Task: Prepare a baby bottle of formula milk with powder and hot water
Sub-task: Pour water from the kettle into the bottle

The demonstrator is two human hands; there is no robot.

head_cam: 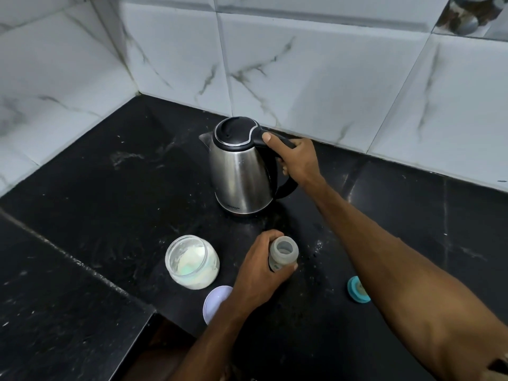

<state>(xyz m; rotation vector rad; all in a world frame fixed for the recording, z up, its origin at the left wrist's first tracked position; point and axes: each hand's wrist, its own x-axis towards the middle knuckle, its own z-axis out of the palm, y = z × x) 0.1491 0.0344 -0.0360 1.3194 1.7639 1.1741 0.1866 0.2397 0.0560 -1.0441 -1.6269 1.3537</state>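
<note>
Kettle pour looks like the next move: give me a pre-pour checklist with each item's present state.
1. Right hand grips the kettle handle: ok.
2. Left hand holds the baby bottle upright: ok.
3. Bottle mouth uncapped: ok.
4. Kettle lid closed: ok.
5. Powder already in the bottle: cannot tell.
6. Powder jar stands beside the bottle, left of it and open: ok.

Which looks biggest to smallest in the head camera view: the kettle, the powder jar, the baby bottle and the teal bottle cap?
1. Kettle
2. Powder jar
3. Baby bottle, partly hidden by the left hand, so only roughly placed
4. Teal bottle cap
</note>
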